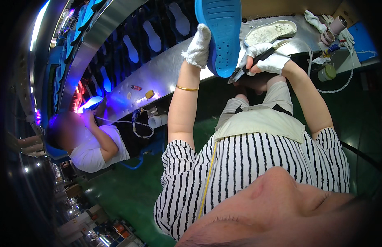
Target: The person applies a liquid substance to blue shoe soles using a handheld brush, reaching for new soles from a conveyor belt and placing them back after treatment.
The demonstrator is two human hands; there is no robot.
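My left hand (198, 46), in a white glove, grips the edge of a blue shoe sole (226, 45). The sole hangs upright over the bench edge, its heel end down, with small holes in its face. Beside its lower end, my right hand (268, 59), in a white glove with bare fingertips, is closed on a slim black-handled tool (265, 55). One end of that tool looks pale and narrow; its exact kind is not clear. Just beyond the right hand, a white shoe sole (271, 33) lies on the metal bench.
A curved metal bench (158, 68) borders a conveyor carrying several soles (151, 36). At left, a co-worker in a white shirt (98, 144) holds a brightly lit sole (91, 103). A yellow block (149, 94) lies on the bench. Tape rolls (327, 38) and a green-lidded jar (327, 72) stand right.
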